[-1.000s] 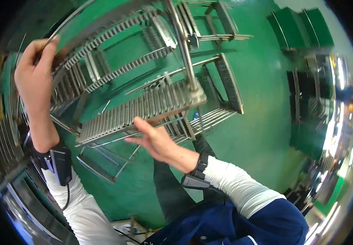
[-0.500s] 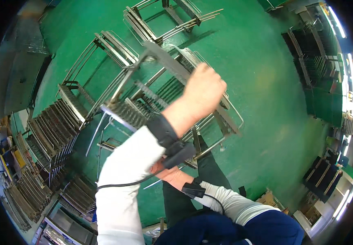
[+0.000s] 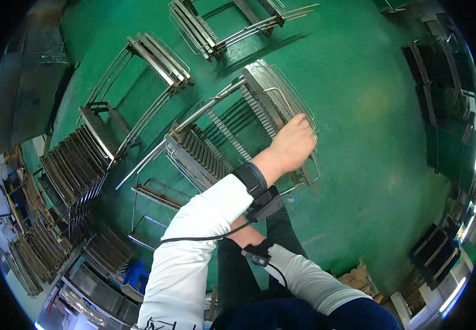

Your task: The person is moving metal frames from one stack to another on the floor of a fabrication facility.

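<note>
A metal slotted rack point(image 3: 216, 101) with toothed bars and bent wire side loops is in front of me, over the green floor. It appears to overlap at least one more rack of the same kind; how they fit together is hard to see. My left hand point(image 3: 288, 144) reaches across to the right side, its fingers curled around the rack's right rail. Below it, crossed under my left forearm, my right hand point(image 3: 244, 233) is at the rack's near side. Its fingers are hidden behind my left sleeve and wrist strap.
More slotted racks stand on the floor: one rack point(image 3: 158, 59) at the far left, another rack point(image 3: 194, 27) at the back. Rows of stacked racks point(image 3: 75, 165) fill the left side. Dark racks point(image 3: 433, 82) line the right wall. A cardboard box point(image 3: 359, 279) sits near my right.
The rack was tilted and blurred; now it lies more level, lined up with the rack beneath. My left hand has moved down and slightly right with it.
</note>
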### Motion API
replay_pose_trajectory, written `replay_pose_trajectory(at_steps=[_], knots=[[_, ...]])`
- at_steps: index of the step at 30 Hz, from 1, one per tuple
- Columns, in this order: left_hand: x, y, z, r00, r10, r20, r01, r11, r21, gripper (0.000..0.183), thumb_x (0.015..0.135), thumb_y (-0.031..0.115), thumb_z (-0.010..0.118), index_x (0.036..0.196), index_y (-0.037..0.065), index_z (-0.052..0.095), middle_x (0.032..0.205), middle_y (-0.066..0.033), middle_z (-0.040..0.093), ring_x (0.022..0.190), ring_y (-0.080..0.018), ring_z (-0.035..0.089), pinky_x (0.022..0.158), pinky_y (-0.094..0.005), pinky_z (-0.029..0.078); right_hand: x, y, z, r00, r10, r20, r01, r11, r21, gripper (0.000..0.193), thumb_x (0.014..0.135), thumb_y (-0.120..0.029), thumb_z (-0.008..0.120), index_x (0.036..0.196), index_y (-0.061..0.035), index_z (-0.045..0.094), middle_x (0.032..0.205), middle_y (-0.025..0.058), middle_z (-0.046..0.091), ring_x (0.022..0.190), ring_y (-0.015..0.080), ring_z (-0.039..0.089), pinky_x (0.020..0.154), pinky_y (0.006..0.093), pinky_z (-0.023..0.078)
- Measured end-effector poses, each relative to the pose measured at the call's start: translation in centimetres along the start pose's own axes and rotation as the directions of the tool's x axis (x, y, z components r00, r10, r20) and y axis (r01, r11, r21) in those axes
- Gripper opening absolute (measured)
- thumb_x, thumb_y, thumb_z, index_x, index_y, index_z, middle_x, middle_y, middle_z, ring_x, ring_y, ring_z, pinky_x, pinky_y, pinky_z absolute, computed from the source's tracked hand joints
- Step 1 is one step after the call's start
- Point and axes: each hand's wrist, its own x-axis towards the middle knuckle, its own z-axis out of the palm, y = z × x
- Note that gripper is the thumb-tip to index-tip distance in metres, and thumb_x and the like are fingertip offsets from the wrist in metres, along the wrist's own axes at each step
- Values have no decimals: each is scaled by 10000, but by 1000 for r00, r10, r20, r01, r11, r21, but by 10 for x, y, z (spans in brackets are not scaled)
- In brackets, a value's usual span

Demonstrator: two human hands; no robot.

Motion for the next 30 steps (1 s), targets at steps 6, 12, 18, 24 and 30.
replay_pose_trajectory(at_steps=[6,12,18,24,30], knots=[[-83,23,-39,779,-449,-437,207,843,-497,313,733,128,760,1022,79,649,1004,-78,608,996,-300,561,940,-431,414,-33,-126,29,958,-262,-116,52,556,-829,329,960,-226,573,1227,-39,529,1179,90,586,1086,173,549,937,356,461],[-192,24,12,29,-983,-181,487,172,-856,359,818,138,768,1060,19,532,939,-52,537,834,-132,522,754,-278,455,-31,-256,96,504,-673,542,51,-603,-796,594,759,-207,794,1256,-41,513,1038,103,629,923,217,627,792,350,512],[-203,18,56,177,-945,274,278,-220,-935,253,1004,271,551,942,27,525,762,-38,565,663,-108,547,614,-249,464,15,-263,86,669,-599,441,-119,-671,-732,881,699,-241,814,1419,-50,344,911,139,619,839,290,630,759,388,513],[-228,59,1,201,-929,311,78,-301,-950,449,1056,393,363,717,101,402,725,-87,572,499,-136,495,475,-290,440,-6,-262,144,754,-521,399,-133,-717,-684,808,697,-171,761,1414,-124,392,634,55,508,568,199,542,568,345,464],[-261,32,13,93,-926,366,122,-354,-927,512,1050,411,376,720,35,488,524,-38,468,411,-120,428,414,-272,385,5,-258,157,781,-500,373,-160,-738,-656,883,692,-190,752,1470,-154,336,614,76,526,563,242,556,581,373,468]])
